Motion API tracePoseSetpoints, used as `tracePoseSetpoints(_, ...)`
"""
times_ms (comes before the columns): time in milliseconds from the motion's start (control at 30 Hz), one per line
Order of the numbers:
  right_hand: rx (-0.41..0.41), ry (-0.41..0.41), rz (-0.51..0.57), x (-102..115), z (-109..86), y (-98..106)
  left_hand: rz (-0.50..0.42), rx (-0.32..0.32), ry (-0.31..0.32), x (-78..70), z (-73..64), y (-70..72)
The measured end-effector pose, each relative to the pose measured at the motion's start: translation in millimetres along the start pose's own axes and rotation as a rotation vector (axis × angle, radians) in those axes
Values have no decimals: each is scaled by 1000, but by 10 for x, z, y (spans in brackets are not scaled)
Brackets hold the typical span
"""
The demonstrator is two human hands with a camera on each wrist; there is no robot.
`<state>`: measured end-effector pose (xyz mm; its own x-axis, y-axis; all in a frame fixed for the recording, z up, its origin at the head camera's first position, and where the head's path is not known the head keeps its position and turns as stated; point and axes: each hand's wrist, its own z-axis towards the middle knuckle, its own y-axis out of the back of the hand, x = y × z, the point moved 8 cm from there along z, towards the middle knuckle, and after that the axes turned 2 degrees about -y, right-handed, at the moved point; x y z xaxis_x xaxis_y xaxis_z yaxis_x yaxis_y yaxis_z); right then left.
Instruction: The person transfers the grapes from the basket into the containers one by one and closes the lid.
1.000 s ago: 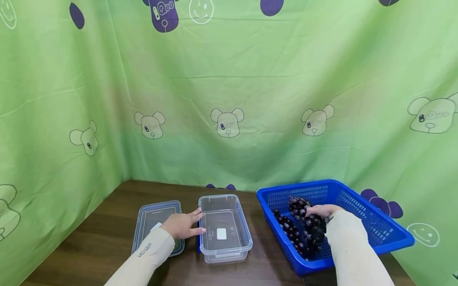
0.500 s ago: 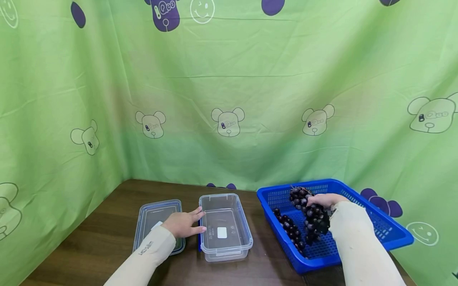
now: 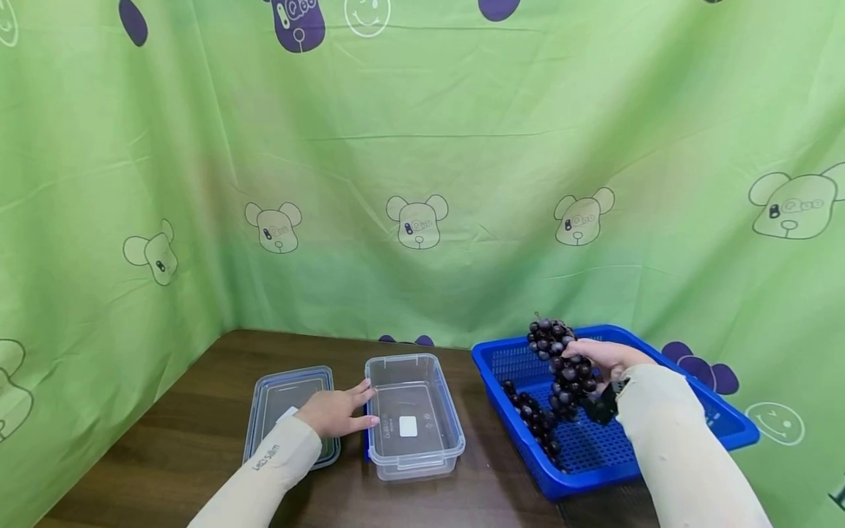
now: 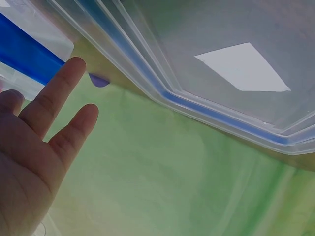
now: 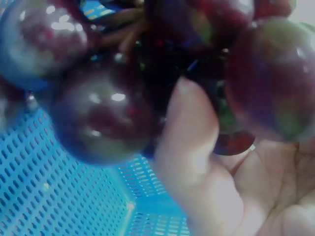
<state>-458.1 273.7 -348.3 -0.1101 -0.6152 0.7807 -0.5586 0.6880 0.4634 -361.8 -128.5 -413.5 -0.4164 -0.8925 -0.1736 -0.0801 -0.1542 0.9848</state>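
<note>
since half a second ago, the right hand (image 3: 604, 355) has lifted the bunch of dark grapes (image 3: 553, 337) higher out of the blue perforated plastic basket (image 3: 597, 446), while the left hand (image 3: 333, 413) has kept its place. the right hand grasps the bunch, its thumb pressed in among the berries; the bunch hangs over the left part of the basket, its top above the far rim. more dark grapes (image 3: 533, 419) lie inside, along the basket's left side; whether the hanging bunch touches them, i cannot tell.

the left hand holds nothing: its fingers are extended and spread, the tips at the left rim of an uncovered clear plastic container (image 3: 422, 396). a clear lid (image 3: 282, 400) with a blue seal lies left of it, partly behind the hand, on the dark wooden table (image 3: 172, 433).
</note>
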Motion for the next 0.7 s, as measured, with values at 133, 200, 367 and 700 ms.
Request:
tracePoseSetpoints(133, -41, -50, 62, 147, -138, -117, -2, -3, 10, 7, -4, 10)
tracePoseSetpoints(200, -53, -65, 102, 174, -164, -155, 1, -1, 12, 6, -5, 12)
tracePoseSetpoints(367, -66, -67, 158, 223, -173, -231, 0, 0, 11, 1, -4, 4)
tracePoseSetpoints(700, -124, -94, 192, 320, -140, -376, 16, -8, 4, -12, -1, 9)
